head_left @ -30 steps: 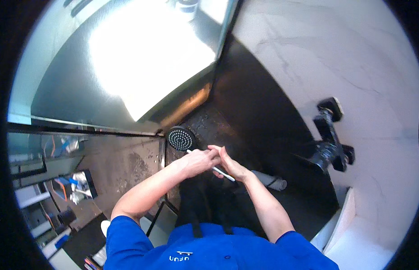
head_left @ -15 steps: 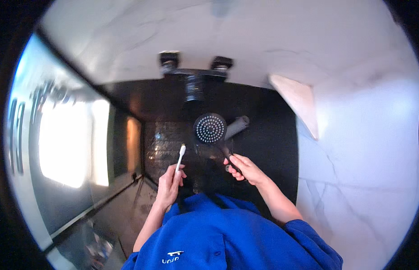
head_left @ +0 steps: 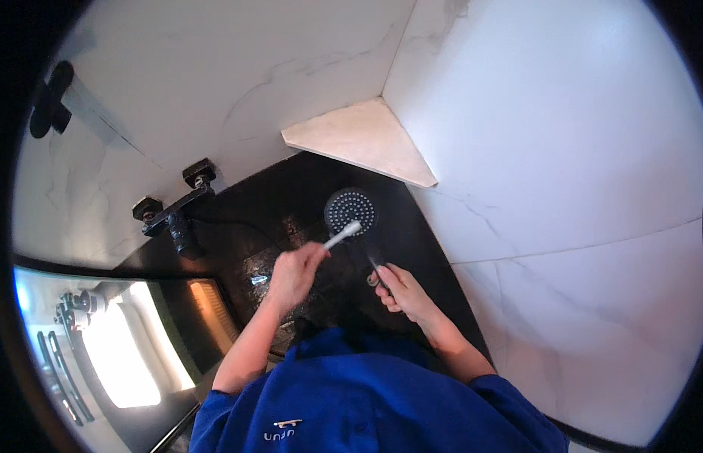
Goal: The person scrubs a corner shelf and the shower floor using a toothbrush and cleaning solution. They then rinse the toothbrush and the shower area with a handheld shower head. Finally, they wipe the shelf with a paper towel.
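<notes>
My right hand point(head_left: 403, 293) is closed around the handle of a round black hand shower point(head_left: 350, 202). Its spray face, dotted with light nozzles, is turned up toward me. A white toothbrush point(head_left: 338, 236) is gripped in my left hand point(head_left: 297, 273). The brush head lies over the lower part of the spray face; whether its bristles touch the nozzles I cannot tell.
A black wall-mounted shower mixer point(head_left: 177, 208) is at the left, with a thin dark hose running from it. A pale triangular corner shelf point(head_left: 363, 136) juts out ahead. Marbled wall panels point(head_left: 563, 189) rise at the right, and a glossy mirror-like panel point(head_left: 132, 340) stands lower left.
My view has turned right, so the mixer now sits farther left and the shelf nearer the middle. The toothbrush has gone from beside the hand shower to over its face.
</notes>
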Available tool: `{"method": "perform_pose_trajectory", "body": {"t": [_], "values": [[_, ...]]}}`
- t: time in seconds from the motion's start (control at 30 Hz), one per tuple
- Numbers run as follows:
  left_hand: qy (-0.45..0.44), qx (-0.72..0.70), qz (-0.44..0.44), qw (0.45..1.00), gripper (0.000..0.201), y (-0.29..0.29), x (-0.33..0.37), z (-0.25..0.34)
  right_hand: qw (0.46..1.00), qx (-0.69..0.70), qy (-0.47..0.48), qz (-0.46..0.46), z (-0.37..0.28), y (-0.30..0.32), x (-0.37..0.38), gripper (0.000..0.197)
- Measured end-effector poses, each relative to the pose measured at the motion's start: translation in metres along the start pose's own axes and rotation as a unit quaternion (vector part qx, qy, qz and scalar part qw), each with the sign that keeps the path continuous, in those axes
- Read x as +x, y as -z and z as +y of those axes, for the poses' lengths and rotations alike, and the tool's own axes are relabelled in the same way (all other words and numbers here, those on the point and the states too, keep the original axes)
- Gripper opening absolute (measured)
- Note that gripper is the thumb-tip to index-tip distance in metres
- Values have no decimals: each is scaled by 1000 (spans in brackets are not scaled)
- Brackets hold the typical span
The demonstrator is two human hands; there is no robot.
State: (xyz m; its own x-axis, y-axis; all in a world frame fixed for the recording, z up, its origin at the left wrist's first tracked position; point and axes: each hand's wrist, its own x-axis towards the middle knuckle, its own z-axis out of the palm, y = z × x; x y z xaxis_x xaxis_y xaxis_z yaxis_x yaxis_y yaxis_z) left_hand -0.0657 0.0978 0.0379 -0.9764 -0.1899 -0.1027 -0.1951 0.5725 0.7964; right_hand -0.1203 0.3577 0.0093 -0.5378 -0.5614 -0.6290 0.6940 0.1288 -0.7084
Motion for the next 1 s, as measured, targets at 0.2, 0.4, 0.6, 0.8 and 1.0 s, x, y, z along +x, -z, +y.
{"method": "perform_pose_trajectory", "body": {"t": [0.2, 0.4, 0.6, 0.8, 1.0], "values": [[-105, 54, -10, 993, 13, -15, 17, 5, 998, -48, 19, 38, -3, -10, -3, 32], [-95, 61, 52, 992, 18, 15, 38, 1, 994, -64, 38, 86, 5, -41, -9, 30], [-174, 56, 31, 983, 16, 26, 14, -35, 984, -30, 55, 164, 18, -83, -18, 28], [-116, 9, 119, 986, 29, 73, 82, 0, 957, -16, 97, 273, 33, -120, -30, 27], [-68, 230, 57, 969, 37, 59, 145, 9, 934, -13, 134, 330, 47, -117, -58, 32]]}}
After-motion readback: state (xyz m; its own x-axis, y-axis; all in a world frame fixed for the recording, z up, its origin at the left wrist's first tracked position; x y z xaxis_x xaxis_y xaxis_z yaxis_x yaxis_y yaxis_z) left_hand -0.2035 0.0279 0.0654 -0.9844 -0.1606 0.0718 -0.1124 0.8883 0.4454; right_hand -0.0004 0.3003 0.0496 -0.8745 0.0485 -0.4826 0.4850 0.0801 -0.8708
